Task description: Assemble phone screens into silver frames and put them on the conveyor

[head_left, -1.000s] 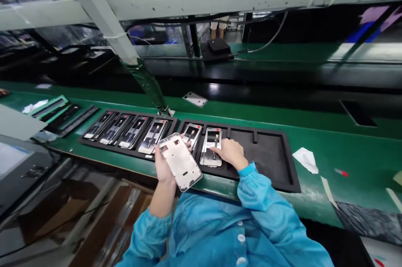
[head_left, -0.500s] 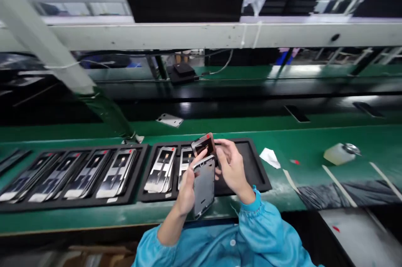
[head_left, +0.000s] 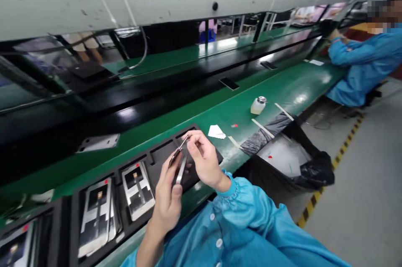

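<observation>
My left hand [head_left: 168,200] is closed around two thin phone parts seen almost edge-on: a dark phone screen [head_left: 176,156] and a silver-grey phone frame [head_left: 181,169]. The two stand slightly apart, tilted upright. At the screen's upper edge, the fingers of my right hand [head_left: 204,158] are pinched together. Below both hands lies a black foam tray [head_left: 160,150]. Its left slots hold phone screens [head_left: 138,190] with white and black backs and red tabs; another stack of screens [head_left: 96,216] leans beside them.
Beyond the tray, a silver phone plate [head_left: 99,143] and a dark phone [head_left: 229,84] lie on the line. To the right are white paper [head_left: 216,131], a pump bottle [head_left: 258,105] and a black bag [head_left: 317,170] at the bench edge. A co-worker in blue [head_left: 361,57] sits farther right.
My view has swung right, bringing the co-worker and floor into sight. The phone parts have turned from showing their faces to edge-on, still in my hands.
</observation>
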Motion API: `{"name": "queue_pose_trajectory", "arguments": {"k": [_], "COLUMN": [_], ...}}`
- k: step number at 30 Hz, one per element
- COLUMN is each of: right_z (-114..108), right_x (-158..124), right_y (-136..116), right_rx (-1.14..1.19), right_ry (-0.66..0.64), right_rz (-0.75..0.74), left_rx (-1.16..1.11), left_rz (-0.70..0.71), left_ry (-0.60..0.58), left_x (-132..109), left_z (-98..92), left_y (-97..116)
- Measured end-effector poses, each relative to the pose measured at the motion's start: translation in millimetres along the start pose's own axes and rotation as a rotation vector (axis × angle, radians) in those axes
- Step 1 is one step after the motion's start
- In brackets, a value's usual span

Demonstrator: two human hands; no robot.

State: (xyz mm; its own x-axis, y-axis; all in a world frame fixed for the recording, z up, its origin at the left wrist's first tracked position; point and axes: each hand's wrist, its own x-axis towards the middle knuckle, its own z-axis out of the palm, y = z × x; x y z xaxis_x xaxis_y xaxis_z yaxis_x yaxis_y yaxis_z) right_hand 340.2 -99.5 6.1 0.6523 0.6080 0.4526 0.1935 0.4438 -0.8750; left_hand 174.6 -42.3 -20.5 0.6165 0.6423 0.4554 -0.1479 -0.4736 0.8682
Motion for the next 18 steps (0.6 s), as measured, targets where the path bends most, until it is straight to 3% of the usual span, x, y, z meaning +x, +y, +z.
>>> {"name": "queue_pose_trajectory", "arguments": {"k": [2,4,6,8,11,16,18], "right_z": [-49.4,-107.1,-159.7,-196.7,-219.6,-215.6,-212.7], "right_x": [12.2,31.2,53.2,71.6,83.7,70.8,64.7], "right_y": [10.8,27.4,47.3,66.8,88.7,98.1,94.9], "right_rx": [-0.289,-0.698,-0.845,-0.956,-1.098,-1.262,-1.294], "right_ry": [0.013,0.07,0.093,0.079,0.054,0.028,0.043], "right_rz": [0.01,0.213,0.359,0.45,0.51,0.505,0.491], "left_rx": [-0.128,-0.317,-0.488,-0.603,-0.714,-0.873,-0.98], "left_rz": [-0.172,-0.339,-0.441,-0.513,-0.605,-0.615,-0.585], "left_ry": [0.031,0.056,0.081,0.106,0.092,0.137,0.091], "left_x": [6.6,13.3,19.7,24.7,27.9,24.0,22.1], "left_z": [2.6,2.0,-0.2,-1.7,-0.6,6.0,7.8], "left_y": [3.9,9.2,15.3,21.7,30.1,42.4,49.9]}}
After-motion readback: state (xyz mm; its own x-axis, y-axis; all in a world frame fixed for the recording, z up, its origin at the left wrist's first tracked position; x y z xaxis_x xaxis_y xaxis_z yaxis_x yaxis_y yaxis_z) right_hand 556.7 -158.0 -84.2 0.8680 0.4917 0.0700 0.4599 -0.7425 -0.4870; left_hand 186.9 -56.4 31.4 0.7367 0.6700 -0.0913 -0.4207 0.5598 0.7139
